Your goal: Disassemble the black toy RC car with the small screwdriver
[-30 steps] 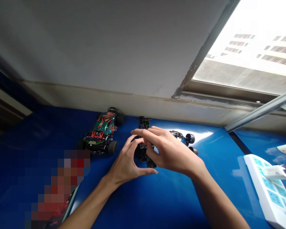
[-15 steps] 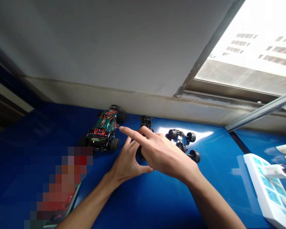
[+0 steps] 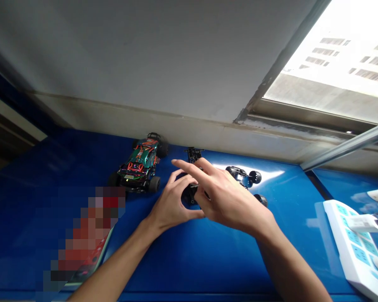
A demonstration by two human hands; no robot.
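The left hand [image 3: 173,203], half-curled, rounds the chassis [image 3: 194,155] near the back edge of the tabletop [image 3: 189,260]; the right hand [image 3: 223,195], index extended, arches above (any grip is hidden). Bracing the chassis flat should help. A car [image 3: 139,161] stands leftward.

No text is being shown clearly enough to be read with certainty. On the roof of the green and orange toy car [image 3: 140,161], a small pale mark like a letter or number is being displayed, its characters being blurred. At the end nearer the camera, a small light plate [image 3: 129,177] is being carried, its lettering being left too small to decipher. Most of the red flat item [image 3: 93,262] is being masked by pixelation.
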